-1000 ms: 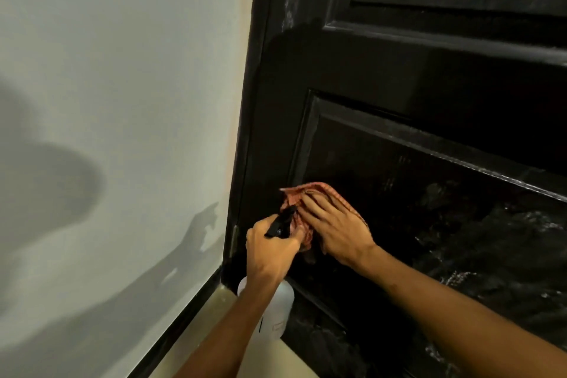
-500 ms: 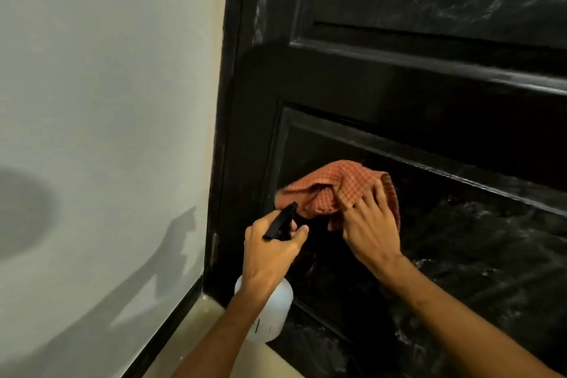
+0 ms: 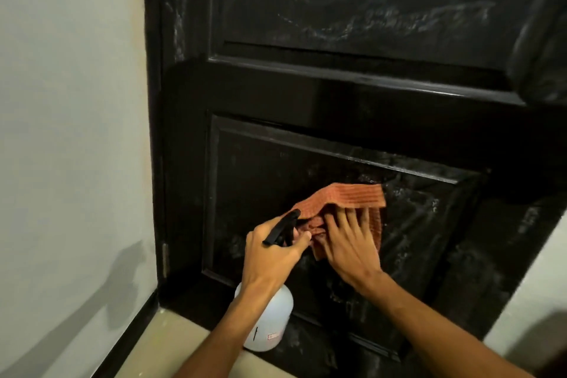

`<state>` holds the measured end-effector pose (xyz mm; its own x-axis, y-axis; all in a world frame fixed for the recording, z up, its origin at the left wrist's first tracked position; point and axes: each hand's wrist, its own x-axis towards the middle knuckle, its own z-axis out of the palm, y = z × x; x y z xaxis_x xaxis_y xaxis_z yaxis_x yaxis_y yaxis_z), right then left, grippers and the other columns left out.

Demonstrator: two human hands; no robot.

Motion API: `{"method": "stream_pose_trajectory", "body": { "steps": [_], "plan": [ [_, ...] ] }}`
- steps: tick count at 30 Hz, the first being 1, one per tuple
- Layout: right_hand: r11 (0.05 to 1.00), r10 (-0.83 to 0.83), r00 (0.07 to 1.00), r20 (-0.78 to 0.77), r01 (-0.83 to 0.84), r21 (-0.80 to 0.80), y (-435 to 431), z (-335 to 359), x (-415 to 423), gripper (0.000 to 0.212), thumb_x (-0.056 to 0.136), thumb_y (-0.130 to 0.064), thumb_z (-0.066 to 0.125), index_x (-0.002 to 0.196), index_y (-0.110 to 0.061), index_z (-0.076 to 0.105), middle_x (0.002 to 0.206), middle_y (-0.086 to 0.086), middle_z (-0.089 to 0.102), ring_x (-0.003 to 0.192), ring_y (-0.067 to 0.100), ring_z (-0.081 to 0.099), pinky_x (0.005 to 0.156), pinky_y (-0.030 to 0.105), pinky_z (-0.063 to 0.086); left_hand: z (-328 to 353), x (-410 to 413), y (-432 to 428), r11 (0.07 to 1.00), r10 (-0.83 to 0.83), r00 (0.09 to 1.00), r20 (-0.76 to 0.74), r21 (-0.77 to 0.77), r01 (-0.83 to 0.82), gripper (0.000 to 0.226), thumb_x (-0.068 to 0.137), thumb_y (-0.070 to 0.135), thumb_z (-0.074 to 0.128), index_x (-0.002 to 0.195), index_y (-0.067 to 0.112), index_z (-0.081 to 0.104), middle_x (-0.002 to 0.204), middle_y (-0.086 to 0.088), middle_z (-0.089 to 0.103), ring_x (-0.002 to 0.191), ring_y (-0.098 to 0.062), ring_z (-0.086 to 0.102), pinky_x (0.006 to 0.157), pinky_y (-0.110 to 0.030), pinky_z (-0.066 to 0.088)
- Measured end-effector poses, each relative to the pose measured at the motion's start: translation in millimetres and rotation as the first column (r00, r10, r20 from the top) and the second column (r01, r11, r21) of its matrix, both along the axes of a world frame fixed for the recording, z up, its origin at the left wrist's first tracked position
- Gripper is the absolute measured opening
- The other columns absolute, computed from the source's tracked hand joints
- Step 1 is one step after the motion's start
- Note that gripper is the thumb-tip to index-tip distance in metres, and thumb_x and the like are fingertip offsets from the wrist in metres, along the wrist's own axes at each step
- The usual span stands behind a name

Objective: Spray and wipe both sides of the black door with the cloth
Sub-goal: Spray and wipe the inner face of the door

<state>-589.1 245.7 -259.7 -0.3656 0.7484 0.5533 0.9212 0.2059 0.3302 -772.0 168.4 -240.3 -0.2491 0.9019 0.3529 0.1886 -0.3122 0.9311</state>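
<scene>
Right hand spread flat, pressing cloth on door lower panel; left hand at 9 o'clock grips spray bottle. Risk: loose cloth edge snags nozzle, smears streaks.

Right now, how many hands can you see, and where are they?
2. The left hand grips the spray bottle near the bottom of the black door. The right hand presses the orange cloth flat against the door's lower panel.
</scene>
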Motion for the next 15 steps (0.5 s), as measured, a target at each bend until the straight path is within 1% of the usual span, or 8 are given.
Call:
{"method": "stream_pose_trajectory", "body": {
  "steps": [1, 2, 4, 6, 8, 11, 14, 15],
  "plan": [
    [1.000, 0.016, 1.000, 0.011, -0.015, -0.015, -3.8, 2.9, 11.8, 0.059, 0.091, -0.041, 0.041, 0.136, -0.008, 0.059, 0.141, 0.023, 0.056, 0.131, 0.043, 0.053, 0.115, 0.057, 0.019, 2.9, 12.2, -4.1, 1.000, -0.017, 1.000, -0.002, 0.018, 0.017, 0.025, 0.083, 0.025, 0.086, 0.069, 0.021, 0.066, 0.061, 0.008, 0.066, 0.054, -0.009, 0.063, 0.050, -0.030, 0.051],
    [0.999, -0.005, 1.000, 0.000, 0.005, 0.044, -5.0, 10.1, 26.9, 0.056, 0.090, -0.037, 0.044, 0.136, -0.009, 0.056, 0.139, 0.022, 0.057, 0.129, 0.042, 0.053, 0.115, 0.058, 0.021, 7.2, 25.7, -8.8, 0.999, -0.037, 0.999, -0.007, 0.020, 0.037, 0.025, 0.083, 0.025, 0.086, 0.069, 0.021, 0.066, 0.061, 0.009, 0.066, 0.053, -0.008, 0.063, 0.050, -0.028, 0.051],
    [0.984, -0.107, 0.980, -0.170, 0.129, 0.120, -9.7, 31.7, 45.3, 0.050, 0.088, -0.028, 0.055, 0.135, -0.010, 0.050, 0.131, 0.022, 0.059, 0.123, 0.041, 0.051, 0.116, 0.061, 0.024, 13.3, 41.4, -12.1, 0.998, -0.055, 0.998, 0.004, 0.032, 0.055, 0.026, 0.085, 0.026, 0.084, 0.069, 0.019, 0.065, 0.058, 0.010, 0.064, 0.051, -0.006, 0.060, 0.049, -0.025, 0.048],
    [0.953, -0.173, 0.896, -0.410, 0.257, 0.161, -16.7, 41.9, 56.8, 0.043, 0.087, -0.020, 0.060, 0.127, -0.008, 0.048, 0.125, 0.020, 0.054, 0.118, 0.042, 0.050, 0.114, 0.064, 0.025, 18.5, 54.5, -13.1, 0.996, -0.060, 0.998, 0.000, 0.061, 0.060, 0.026, 0.087, 0.027, 0.083, 0.068, 0.019, 0.066, 0.058, 0.007, 0.065, 0.050, -0.008, 0.060, 0.050, -0.026, 0.047],
    [0.928, -0.192, 0.865, -0.464, 0.314, 0.202, -20.2, 43.6, 56.4, 0.041, 0.084, -0.018, 0.063, 0.121, -0.008, 0.049, 0.122, 0.019, 0.050, 0.119, 0.043, 0.047, 0.113, 0.070, 0.022, 21.0, 65.4, -13.6, 0.995, -0.047, 0.999, 0.015, 0.091, 0.046, 0.027, 0.088, 0.026, 0.081, 0.066, 0.019, 0.067, 0.061, 0.003, 0.068, 0.051, -0.012, 0.063, 0.050, -0.029, 0.048],
    [0.978, -0.127, 0.964, -0.235, 0.161, 0.133, -24.4, 56.3, 28.4, 0.049, 0.092, -0.043, 0.055, 0.133, -0.017, 0.049, 0.137, 0.017, 0.047, 0.131, 0.043, 0.042, 0.112, 0.074, 0.015, 26.9, 75.7, -16.0, 0.988, -0.037, 0.999, 0.015, 0.150, 0.034, 0.025, 0.086, 0.026, 0.083, 0.068, 0.021, 0.067, 0.061, 0.004, 0.068, 0.052, -0.014, 0.064, 0.052, -0.037, 0.055],
    [0.997, 0.037, 0.999, 0.034, -0.035, -0.068, -10.3, 69.9, 0.7, 0.051, 0.106, -0.037, 0.038, 0.154, -0.021, 0.035, 0.160, 0.016, 0.034, 0.151, 0.037, 0.022, 0.120, 0.067, 0.004, 29.9, 79.8, -10.0, 0.983, -0.018, 0.999, 0.051, 0.183, 0.009, 0.018, 0.082, 0.023, 0.087, 0.076, 0.029, 0.072, 0.063, 0.010, 0.069, 0.053, -0.011, 0.065, 0.054, -0.037, 0.056],
    [0.996, 0.079, 0.981, 0.176, -0.071, -0.055, -1.9, 69.8, -6.1, 0.054, 0.106, -0.038, 0.037, 0.156, -0.020, 0.036, 0.163, 0.013, 0.032, 0.153, 0.035, 0.017, 0.121, 0.065, -0.004, 30.1, 77.8, -6.8, 0.982, -0.001, 0.998, 0.059, 0.187, -0.010, 0.019, 0.082, 0.021, 0.088, 0.077, 0.030, 0.072, 0.064, 0.011, 0.070, 0.054, -0.009, 0.066, 0.055, -0.035, 0.055]
  ]
}}
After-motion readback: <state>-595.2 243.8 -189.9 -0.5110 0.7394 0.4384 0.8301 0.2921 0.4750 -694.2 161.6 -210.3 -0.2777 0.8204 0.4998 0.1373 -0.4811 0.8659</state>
